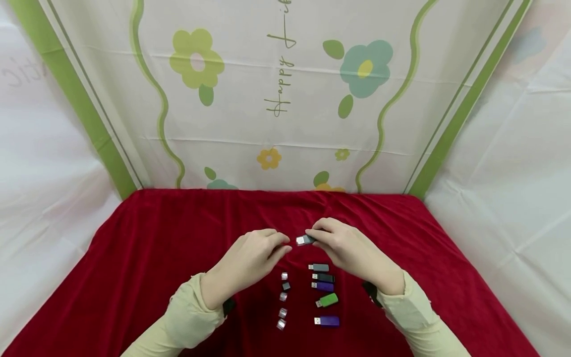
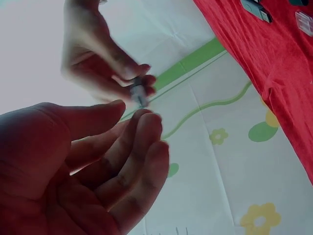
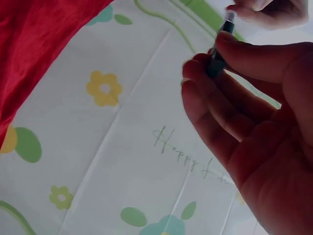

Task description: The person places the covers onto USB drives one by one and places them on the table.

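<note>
In the head view my right hand [image 1: 345, 244] pinches a dark USB flash drive [image 1: 308, 239] between thumb and fingers, its pale end pointing left. That end looks covered by a clear cap [image 1: 300, 241]. My left hand [image 1: 252, 255] hovers just left of it, thumb and fingertips parted around nothing. The left wrist view shows a small gap between the left fingers [image 2: 155, 129] and the drive [image 2: 139, 92]. In the right wrist view the thumb presses the drive's dark body [image 3: 215, 63] against the fingers.
Below the hands on the red cloth [image 1: 200, 213] lies a column of uncapped drives: grey [image 1: 320, 267], black [image 1: 325, 278], purple [image 1: 324, 286], green [image 1: 329, 300] and purple [image 1: 329, 321]. Left of them runs a column of small clear caps [image 1: 283, 297] with one dark cap [image 1: 286, 286].
</note>
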The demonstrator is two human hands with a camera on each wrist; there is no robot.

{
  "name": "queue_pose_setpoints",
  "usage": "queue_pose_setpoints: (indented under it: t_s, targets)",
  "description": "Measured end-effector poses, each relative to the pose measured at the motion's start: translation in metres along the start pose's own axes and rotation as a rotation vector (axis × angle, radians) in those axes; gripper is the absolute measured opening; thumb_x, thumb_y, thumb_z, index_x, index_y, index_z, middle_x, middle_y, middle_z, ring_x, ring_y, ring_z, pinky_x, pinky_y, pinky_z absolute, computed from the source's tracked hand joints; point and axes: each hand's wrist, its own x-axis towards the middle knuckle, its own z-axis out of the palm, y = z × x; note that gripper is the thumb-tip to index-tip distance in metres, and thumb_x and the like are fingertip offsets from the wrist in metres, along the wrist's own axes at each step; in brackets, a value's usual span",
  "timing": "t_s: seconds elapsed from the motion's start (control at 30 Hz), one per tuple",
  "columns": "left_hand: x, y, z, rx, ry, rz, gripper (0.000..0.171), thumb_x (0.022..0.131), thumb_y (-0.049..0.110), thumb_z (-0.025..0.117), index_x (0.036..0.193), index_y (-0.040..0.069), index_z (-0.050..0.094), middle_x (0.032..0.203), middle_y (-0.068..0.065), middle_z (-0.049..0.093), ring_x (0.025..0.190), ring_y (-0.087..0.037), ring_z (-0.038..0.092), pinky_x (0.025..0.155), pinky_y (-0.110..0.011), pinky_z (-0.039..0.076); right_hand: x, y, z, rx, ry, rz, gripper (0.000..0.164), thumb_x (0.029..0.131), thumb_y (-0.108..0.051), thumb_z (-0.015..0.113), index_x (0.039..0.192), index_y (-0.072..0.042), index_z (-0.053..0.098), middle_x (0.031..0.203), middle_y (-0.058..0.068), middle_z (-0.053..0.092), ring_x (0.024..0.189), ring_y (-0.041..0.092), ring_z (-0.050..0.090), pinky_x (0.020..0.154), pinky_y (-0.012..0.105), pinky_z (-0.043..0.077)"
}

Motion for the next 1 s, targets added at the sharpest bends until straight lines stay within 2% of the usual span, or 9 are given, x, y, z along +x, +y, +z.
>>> queue_pose_setpoints:
  t_s: [0.2, 0.33, 0.43, 0.6, 0.8, 1.0]
  targets:
    - [-0.001, 0.0, -0.001, 0.0, -0.059, -0.033, 0.017, 0.088, 0.018, 0.076, 0.101, 0.008, 0.072, 0.088, 0.002, 0.066, 0.066, -0.004, 0.054, 0.057, -0.017, 0.047, -0.004, 0.011, 0.009, 0.005, -0.043, 0.016, 0.025, 0.082, 0.0, 0.078, 0.106, -0.003, 0.072, 0.096, 0.0, 0.06, 0.08, 0.01, 0.057, 0.069, 0.023, 0.051]
    - [0.0, 0.001, -0.003, -0.001, -0.086, -0.042, 0.017, 0.088, 0.017, 0.076, 0.102, 0.008, 0.072, 0.089, 0.001, 0.066, 0.067, -0.006, 0.055, 0.057, -0.018, 0.047, -0.005, 0.02, 0.017, 0.014, -0.083, 0.055, 0.022, 0.083, -0.001, 0.078, 0.104, -0.002, 0.073, 0.094, 0.0, 0.06, 0.079, 0.009, 0.057, 0.069, 0.024, 0.051]
    - [0.0, 0.001, -0.003, -0.002, -0.106, -0.047, 0.017, 0.089, 0.018, 0.075, 0.102, 0.008, 0.072, 0.089, 0.001, 0.065, 0.067, -0.006, 0.055, 0.056, -0.018, 0.047, -0.009, 0.028, 0.025, 0.02, -0.152, 0.103, 0.02, 0.083, -0.001, 0.077, 0.102, -0.002, 0.073, 0.092, 0.0, 0.059, 0.077, 0.009, 0.056, 0.068, 0.025, 0.051]
    - [-0.001, -0.001, -0.001, 0.005, -0.119, -0.057, 0.016, 0.089, 0.018, 0.075, 0.101, 0.008, 0.072, 0.087, 0.002, 0.065, 0.066, -0.006, 0.054, 0.055, -0.017, 0.046, -0.019, 0.045, 0.043, 0.016, -0.317, 0.166, 0.016, 0.084, -0.001, 0.076, 0.099, -0.005, 0.075, 0.088, -0.002, 0.057, 0.076, 0.008, 0.056, 0.068, 0.023, 0.051]
    - [-0.002, -0.003, 0.001, -0.008, -0.13, -0.061, 0.013, 0.089, 0.018, 0.075, 0.098, 0.009, 0.072, 0.085, 0.003, 0.063, 0.066, -0.006, 0.053, 0.055, -0.018, 0.045, -0.024, 0.059, 0.063, 0.002, -0.396, 0.154, 0.013, 0.083, -0.002, 0.077, 0.093, -0.009, 0.076, 0.082, -0.006, 0.054, 0.071, 0.007, 0.054, 0.065, 0.023, 0.049]
    - [-0.002, -0.004, 0.001, 0.011, -0.117, -0.04, 0.01, 0.089, 0.017, 0.075, 0.094, 0.01, 0.072, 0.083, 0.003, 0.062, 0.065, -0.006, 0.053, 0.054, -0.018, 0.045, -0.023, 0.057, 0.073, -0.028, -0.428, 0.127, 0.008, 0.083, -0.003, 0.077, 0.086, -0.01, 0.074, 0.079, -0.007, 0.053, 0.069, 0.007, 0.053, 0.061, 0.023, 0.048]
